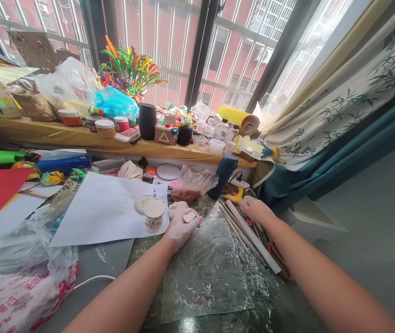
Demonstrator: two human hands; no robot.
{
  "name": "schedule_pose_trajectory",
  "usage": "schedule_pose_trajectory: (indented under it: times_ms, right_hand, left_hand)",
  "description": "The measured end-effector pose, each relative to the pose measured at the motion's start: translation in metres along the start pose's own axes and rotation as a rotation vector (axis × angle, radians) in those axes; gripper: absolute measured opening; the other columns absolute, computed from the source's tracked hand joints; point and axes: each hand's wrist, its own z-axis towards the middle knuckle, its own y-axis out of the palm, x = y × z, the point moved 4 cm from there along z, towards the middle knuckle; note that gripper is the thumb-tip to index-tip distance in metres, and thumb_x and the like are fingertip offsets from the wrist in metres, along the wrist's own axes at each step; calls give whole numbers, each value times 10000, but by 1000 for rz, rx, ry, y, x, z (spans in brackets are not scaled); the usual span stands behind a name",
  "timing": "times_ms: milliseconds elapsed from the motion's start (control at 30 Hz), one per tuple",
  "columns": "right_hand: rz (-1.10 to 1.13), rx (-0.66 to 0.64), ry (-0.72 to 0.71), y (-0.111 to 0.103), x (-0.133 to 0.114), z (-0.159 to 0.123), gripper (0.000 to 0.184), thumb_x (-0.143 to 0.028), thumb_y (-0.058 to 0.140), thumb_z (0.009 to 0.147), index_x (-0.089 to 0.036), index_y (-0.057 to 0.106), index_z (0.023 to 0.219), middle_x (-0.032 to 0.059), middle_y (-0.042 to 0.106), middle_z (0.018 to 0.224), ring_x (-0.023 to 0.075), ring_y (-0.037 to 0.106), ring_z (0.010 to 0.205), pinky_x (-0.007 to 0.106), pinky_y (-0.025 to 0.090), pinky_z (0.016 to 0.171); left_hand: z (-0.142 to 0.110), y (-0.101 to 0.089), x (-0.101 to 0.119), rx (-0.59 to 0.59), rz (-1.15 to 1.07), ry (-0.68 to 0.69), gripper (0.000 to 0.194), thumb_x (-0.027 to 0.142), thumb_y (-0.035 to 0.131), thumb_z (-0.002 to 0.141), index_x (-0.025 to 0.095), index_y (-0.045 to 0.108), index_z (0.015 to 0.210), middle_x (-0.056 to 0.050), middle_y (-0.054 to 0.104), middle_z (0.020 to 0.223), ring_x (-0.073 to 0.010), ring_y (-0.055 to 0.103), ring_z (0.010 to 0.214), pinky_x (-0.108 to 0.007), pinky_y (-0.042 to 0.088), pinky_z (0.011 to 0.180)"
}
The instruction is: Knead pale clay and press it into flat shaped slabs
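Note:
My left hand (179, 232), dusted with white powder, is closed around a small flat piece of white clay (189, 217). Just beyond its fingers lies a bigger lump of white clay (177, 209). Left of it, a small white tub (153, 223) with red print stands on a large sheet of white paper (103, 210), with a round disc (144, 203) behind it. My right hand (257, 211) is curled over at the right, by the end of a white rolling pin (253, 237). A small round-edged thing shows at its fingertips; its kind is unclear.
A clear plastic sheet (207, 273) with white crumbs lies on the dark table. Thin sticks (234, 226) and orange-handled scissors (276, 256) lie near the rolling pin. A bag of brown material (188, 187) and a dark blue cylinder (223, 176) stand behind. Jars crowd the window ledge (114, 147).

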Motion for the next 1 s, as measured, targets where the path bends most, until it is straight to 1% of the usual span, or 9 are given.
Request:
schedule_pose_trajectory:
  times_ms: [233,433,533,600,667,767,867,933,1000]
  right_hand:
    - [-32,-11,-11,6,-2,4,379,-423,503,962,-129,732,891,204,747,950,305,694,912,337,434,719]
    - [38,124,-34,-12,6,-8,430,-396,427,979,-138,772,982,167,763,949,309,699,921,366,471,783]
    - [95,248,-119,-16,-9,-31,475,-331,332,1009,-130,733,1166,175,732,1173,319,640,1141,421,451,980]
    - [141,264,-229,-4,-38,-56,491,-319,302,1022,-143,709,1234,155,694,1289,298,588,1251,430,416,1075]
    - [197,175,-396,15,-79,-90,443,-365,366,1017,-220,705,1264,70,694,1323,236,600,1263,371,439,1093]
    - [313,-66,-616,43,-134,-150,664,-517,482,975,-117,473,1505,151,429,1579,316,369,1476,493,278,1219]
    - [420,-236,-871,53,-153,-199,790,-578,531,947,-201,287,1596,92,250,1660,290,212,1541,493,117,1270]
    - [439,-255,-855,55,-142,-206,796,-576,538,944,-235,256,1605,68,233,1666,278,202,1544,479,104,1275]
    - [397,-173,-604,54,-124,-191,790,-574,502,958,-179,271,1601,110,215,1665,311,177,1547,514,121,1268]
  left_hand:
    - [1,0,1,21,32,11,258,453,707,783,227,619,696,5,651,658,-194,596,677,-312,435,672]
    - [4,-1,-5,29,41,-11,260,478,697,779,233,612,749,3,648,676,-199,597,692,-317,439,690]
    - [4,-2,-5,30,72,5,259,475,685,793,230,616,747,5,645,682,-196,596,697,-315,442,697]
    - [4,-2,-5,27,71,22,256,470,680,808,228,616,752,7,643,687,-191,590,696,-311,443,695]
    - [5,-2,-5,22,68,44,257,467,678,821,227,616,752,6,644,698,-187,586,699,-309,445,693]
    - [6,-3,-7,31,67,55,253,456,692,814,224,621,744,4,636,704,-183,581,697,-307,446,686]
    - [8,-4,-8,53,45,45,248,450,705,796,223,620,743,9,623,696,-178,577,685,-305,442,676]
    - [8,-4,-6,56,40,45,252,453,705,794,222,619,740,8,622,695,-176,576,681,-305,443,675]
    - [7,-3,-4,53,51,44,254,458,703,794,223,622,745,7,625,694,-177,579,679,-307,449,679]
